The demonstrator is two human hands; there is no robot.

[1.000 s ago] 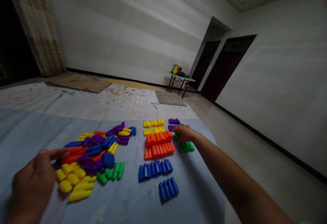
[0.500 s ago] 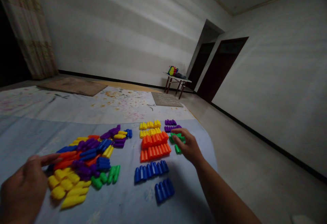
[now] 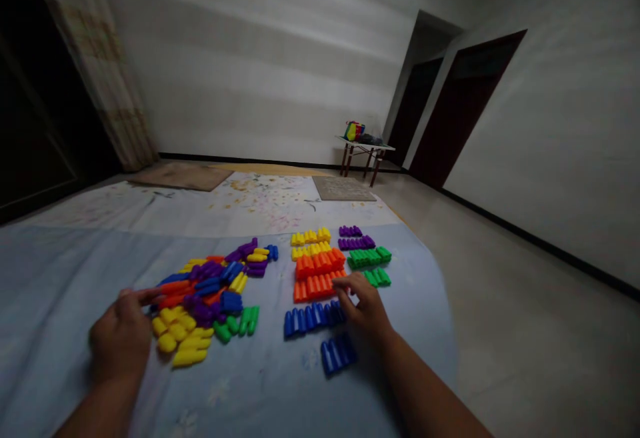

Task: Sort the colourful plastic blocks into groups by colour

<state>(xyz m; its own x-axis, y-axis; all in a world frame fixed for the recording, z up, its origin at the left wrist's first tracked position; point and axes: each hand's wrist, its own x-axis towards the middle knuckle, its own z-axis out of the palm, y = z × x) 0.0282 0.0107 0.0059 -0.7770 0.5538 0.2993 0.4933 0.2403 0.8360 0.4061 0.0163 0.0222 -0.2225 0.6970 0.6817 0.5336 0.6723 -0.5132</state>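
Note:
A mixed heap of coloured plastic pegs [image 3: 210,291] lies on a pale blue sheet [image 3: 75,271]. To its right the pegs lie sorted in rows: yellow [image 3: 310,243], orange [image 3: 317,275], purple [image 3: 355,238], green [image 3: 370,261] and blue [image 3: 313,318]. My right hand [image 3: 363,305] rests palm down over the right end of the blue row, fingers spread towards the orange pegs, holding nothing. My left hand [image 3: 123,331] sits at the heap's left edge, fingers loosely curled, a fingertip pointing at an orange peg.
A second short blue row [image 3: 337,353] lies near my right wrist. Beyond the sheet are a floral cloth [image 3: 250,201], two mats [image 3: 345,188], a small table [image 3: 365,155] with a colourful item, a curtain [image 3: 105,71] and dark doorways [image 3: 460,105].
My right hand has pulled back from the green pegs near the far rows to the blue row. The green pegs now lie in tidy rows. My left hand stays by the heap.

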